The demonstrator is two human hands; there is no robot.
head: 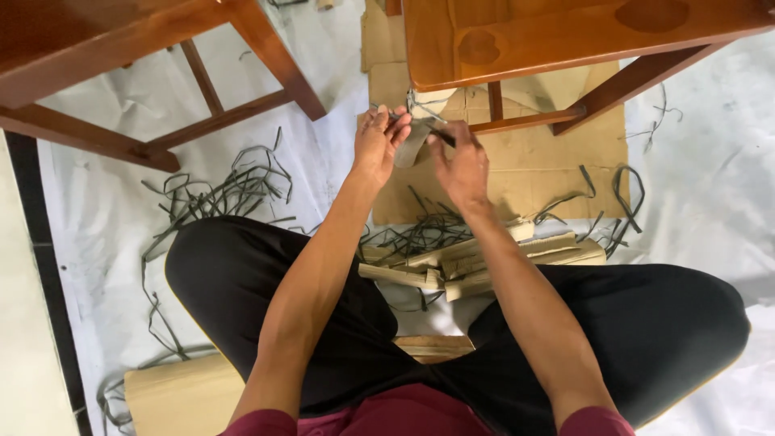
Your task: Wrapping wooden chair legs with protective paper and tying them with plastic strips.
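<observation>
Left hand [378, 144] and right hand [462, 165] fingers pinch a cardboard wrap [413, 141] below the wooden chair [565, 36]; apparently light, pliable; grip its edge.

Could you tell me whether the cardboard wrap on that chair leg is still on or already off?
Partly on: the cardboard wrap hangs loose from the chair leg, between both hands.

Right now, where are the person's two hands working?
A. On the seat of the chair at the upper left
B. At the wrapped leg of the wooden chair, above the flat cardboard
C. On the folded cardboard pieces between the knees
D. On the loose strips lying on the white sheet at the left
B: the left hand and the right hand meet at the wrapped chair leg, over the flat cardboard.
</observation>
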